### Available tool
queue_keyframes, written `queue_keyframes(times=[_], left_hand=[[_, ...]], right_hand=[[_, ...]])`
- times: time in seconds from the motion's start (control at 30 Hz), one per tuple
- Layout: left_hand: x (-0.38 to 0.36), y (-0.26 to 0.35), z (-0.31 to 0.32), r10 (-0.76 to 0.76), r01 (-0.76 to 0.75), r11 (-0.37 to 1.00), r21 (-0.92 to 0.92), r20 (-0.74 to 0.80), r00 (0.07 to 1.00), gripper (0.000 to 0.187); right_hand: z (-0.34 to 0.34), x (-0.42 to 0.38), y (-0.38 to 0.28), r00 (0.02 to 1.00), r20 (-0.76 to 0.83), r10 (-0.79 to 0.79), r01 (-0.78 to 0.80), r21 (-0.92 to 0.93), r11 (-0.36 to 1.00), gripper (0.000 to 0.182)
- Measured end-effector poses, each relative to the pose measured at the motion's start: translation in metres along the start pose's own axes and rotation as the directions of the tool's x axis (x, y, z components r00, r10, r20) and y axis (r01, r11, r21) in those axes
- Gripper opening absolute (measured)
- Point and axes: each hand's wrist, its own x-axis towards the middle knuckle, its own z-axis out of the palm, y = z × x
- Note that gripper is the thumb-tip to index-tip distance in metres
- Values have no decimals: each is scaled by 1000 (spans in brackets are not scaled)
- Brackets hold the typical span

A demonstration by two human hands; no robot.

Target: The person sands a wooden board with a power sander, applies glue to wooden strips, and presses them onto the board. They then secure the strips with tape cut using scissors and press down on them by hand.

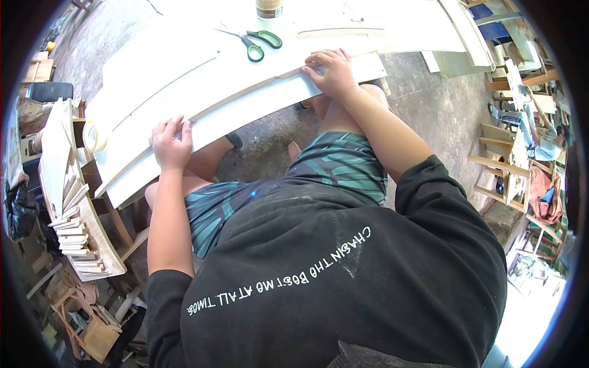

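Note:
A long pale strip [245, 92] with a thin wooden edge runs along the near side of the white table [184, 43], above my knees. My left hand [172, 142] is closed over the strip toward its left end, thumb and fingers bent around the edge. Farther right, my right hand [332, 72] grips the same strip, its thumb on the near side and its fingers over the top. Scissors [254, 46] with green and black handles lie beyond the strip, between the two hands, blades pointing left.
A roll of tape [94, 135] is at the table's left edge. A jar [269, 9] stands at the far side, near a thin wooden strip [340, 30]. Stacked wood pieces [76, 245] sit on a bench at left. Another person [546, 144] is at far right, among wooden frames [500, 172].

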Motion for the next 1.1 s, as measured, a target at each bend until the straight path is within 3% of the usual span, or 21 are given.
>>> queue_keyframes(times=[0.2, 0.3, 0.6, 0.7, 0.8, 0.93, 1.1], left_hand=[[-1, -2, 1, -8, 8, 1000, 1, 6, 1000, 22], [0, -1, 1, -16, 16, 1000, 4, 10, 1000, 22], [-1, -2, 2, 3, -3, 1000, 10, -3, 1000, 22], [-1, -2, 2, 3, -3, 1000, 9, -5, 1000, 23], [-1, -2, 2, -3, 3, 1000, 4, -10, 1000, 23], [1, 2, 0, -6, 6, 1000, -3, -8, 1000, 24], [2, 3, 0, 0, 0, 1000, -1, -15, 1000, 26]], right_hand=[[-6, 2, -6, 990, 40, 137, -140, 71, 988, 63], [-6, 3, -4, 987, 70, 144, -148, 69, 986, 70], [-8, 4, -5, 990, 54, 132, -135, 74, 988, 75], [-15, 5, -10, 992, 15, 127, -128, 150, 980, 77], [-20, 7, 6, 976, -159, 147, -110, 224, 969, 64], [-32, 5, 47, 937, -261, 234, -221, 77, 972, 43], [-43, 1, 45, 939, -215, 269, -274, 10, 962, 39]])
